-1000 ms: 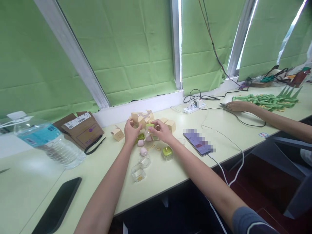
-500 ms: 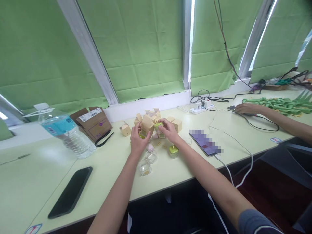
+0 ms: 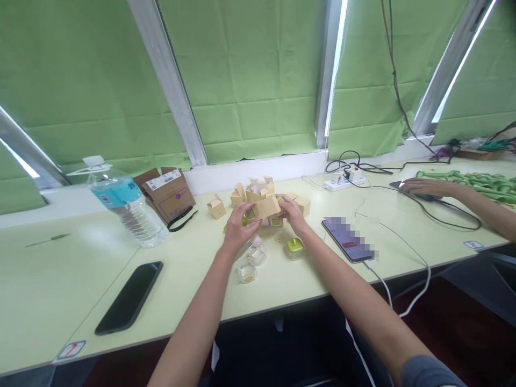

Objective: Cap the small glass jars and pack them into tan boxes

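A pale table [image 3: 193, 290] stands before green blinds [image 3: 258, 80]. At its far middle, the left hand [image 3: 238, 230] grips a small carton [image 3: 266, 207]; the right hand [image 3: 293, 215] pinches a green item [image 3: 279, 199] at the carton's right end

On the table [image 3: 193, 285], the box cluster [image 3: 258, 189] lies behind the containers [image 3: 295, 248], right of the bottle [image 3: 127, 201].

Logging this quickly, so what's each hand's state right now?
Left hand: closed, holding a small tan box.
Right hand: closed on a green item, mostly hidden, beside the box.
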`<action>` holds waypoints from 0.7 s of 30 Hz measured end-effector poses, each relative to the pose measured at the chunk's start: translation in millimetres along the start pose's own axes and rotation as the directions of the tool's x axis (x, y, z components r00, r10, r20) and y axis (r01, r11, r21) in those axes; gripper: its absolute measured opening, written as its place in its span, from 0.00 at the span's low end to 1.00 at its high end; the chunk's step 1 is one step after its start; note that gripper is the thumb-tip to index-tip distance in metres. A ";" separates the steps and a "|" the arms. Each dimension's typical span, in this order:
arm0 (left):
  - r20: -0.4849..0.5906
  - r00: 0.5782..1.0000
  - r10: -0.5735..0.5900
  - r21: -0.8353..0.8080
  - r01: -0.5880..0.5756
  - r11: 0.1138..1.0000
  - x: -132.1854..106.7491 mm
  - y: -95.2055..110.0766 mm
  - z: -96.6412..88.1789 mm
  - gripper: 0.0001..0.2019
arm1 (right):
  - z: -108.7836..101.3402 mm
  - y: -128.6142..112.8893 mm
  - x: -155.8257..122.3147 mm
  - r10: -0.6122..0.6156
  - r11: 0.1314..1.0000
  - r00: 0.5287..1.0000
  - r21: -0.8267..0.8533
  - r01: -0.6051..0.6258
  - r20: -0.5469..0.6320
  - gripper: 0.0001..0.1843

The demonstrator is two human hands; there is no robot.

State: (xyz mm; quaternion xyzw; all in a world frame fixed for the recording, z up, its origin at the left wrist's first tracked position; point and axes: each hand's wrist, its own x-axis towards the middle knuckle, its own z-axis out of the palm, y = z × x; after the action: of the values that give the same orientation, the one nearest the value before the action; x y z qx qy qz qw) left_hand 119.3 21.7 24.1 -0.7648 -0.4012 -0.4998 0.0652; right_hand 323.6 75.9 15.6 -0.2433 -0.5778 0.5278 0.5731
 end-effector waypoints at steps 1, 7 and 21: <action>0.002 1.000 0.006 0.003 -0.006 1.000 0.0 0.4 -0.3 0.23 | -0.3 0.2 0.0 0.007 1.000 1.000 0.005 -0.007 0.006 0.23; -0.022 1.000 -0.011 0.019 0.012 1.000 -0.3 0.5 -2.0 0.22 | -1.0 -0.7 -1.1 0.045 0.999 0.998 0.022 -0.046 0.036 0.24; -0.044 0.998 -0.048 0.045 0.050 0.998 -2.0 -3.2 -0.4 0.25 | 1.8 -4.2 -0.9 0.050 0.999 0.999 -0.012 -0.050 -0.015 0.22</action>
State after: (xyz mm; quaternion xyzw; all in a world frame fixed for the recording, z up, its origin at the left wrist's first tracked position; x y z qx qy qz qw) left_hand 116.4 22.6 21.7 -0.7422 -0.4295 -0.5083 0.0792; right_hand 323.6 73.2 19.3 -0.2648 -0.5706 0.5366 0.5625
